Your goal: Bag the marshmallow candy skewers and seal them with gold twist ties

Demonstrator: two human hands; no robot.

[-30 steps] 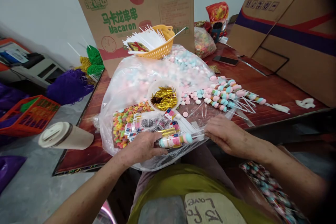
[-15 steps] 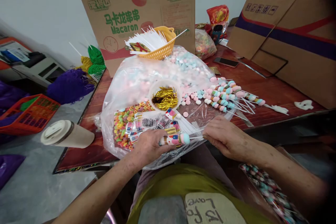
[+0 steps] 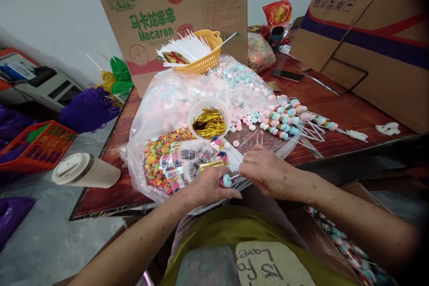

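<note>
My left hand (image 3: 209, 187) is closed round a candy skewer (image 3: 227, 181), and only its pink and blue end pieces show past my fingers. My right hand (image 3: 264, 170) is pinched close to the skewer's stick end, right beside the left hand. Both hands rest at the near edge of a big clear plastic bag (image 3: 174, 98) of pink and blue candies. Just beyond my fingers lie small printed wrappers (image 3: 187, 157), a heap of coloured ring candies (image 3: 157, 152) and a white bowl of gold twist ties (image 3: 209, 121).
Finished candy skewers (image 3: 291, 118) lie fanned out to the right on the red-brown table (image 3: 342, 116). A yellow basket of white sticks (image 3: 197, 53) stands before a "Macaron" carton (image 3: 161, 18). A phone (image 3: 288, 75), another carton (image 3: 375, 35) and a lidded cup (image 3: 83, 170) are nearby.
My left hand has slid along the skewer and now covers most of it. My right hand has moved left, closer to the left hand.
</note>
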